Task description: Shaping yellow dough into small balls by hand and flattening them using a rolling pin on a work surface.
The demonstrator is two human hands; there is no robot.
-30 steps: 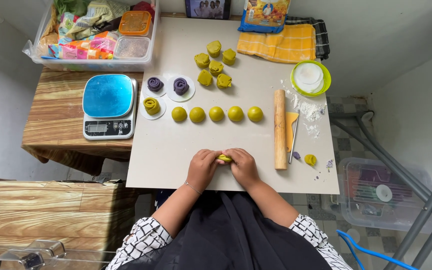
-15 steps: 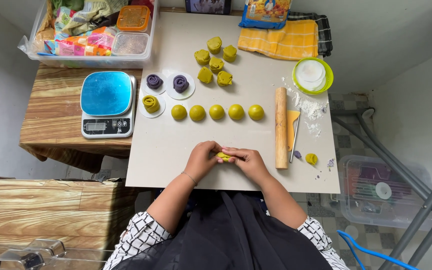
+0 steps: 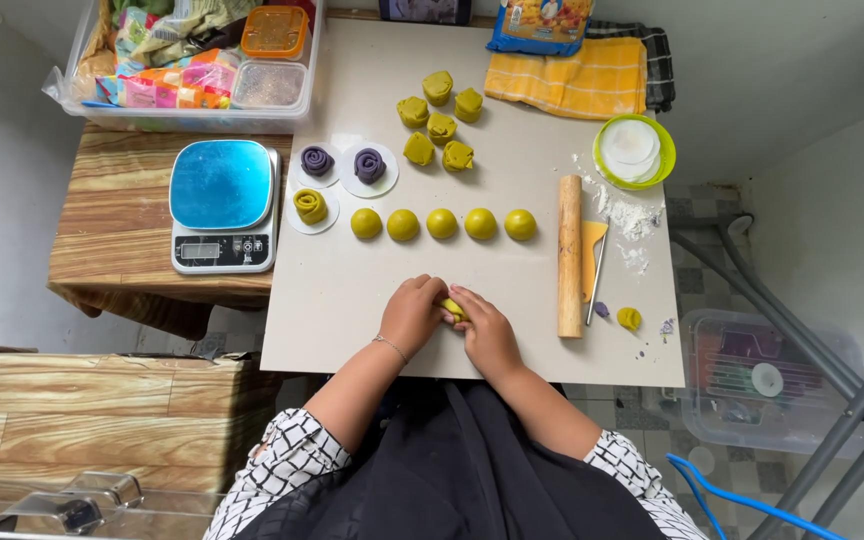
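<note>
Barely anything has moved since a second ago, the hands just shifted a bit at the table edge. The left hand (image 3: 412,315) and right hand (image 3: 484,332) pinch a yellow dough piece (image 3: 452,308) between them, left of the rolling pin (image 3: 570,255), probably shaping it; the finished yellow balls (image 3: 442,223) sit lined up out of the way.

Table: pale square work table (image 3: 352,300) in the middle.
Left of table: wooden side table (image 3: 112,230), white wall.
Right of table: tiled floor (image 3: 697,250), grey metal legs (image 3: 832,390).
Light: soft daylight.
</note>
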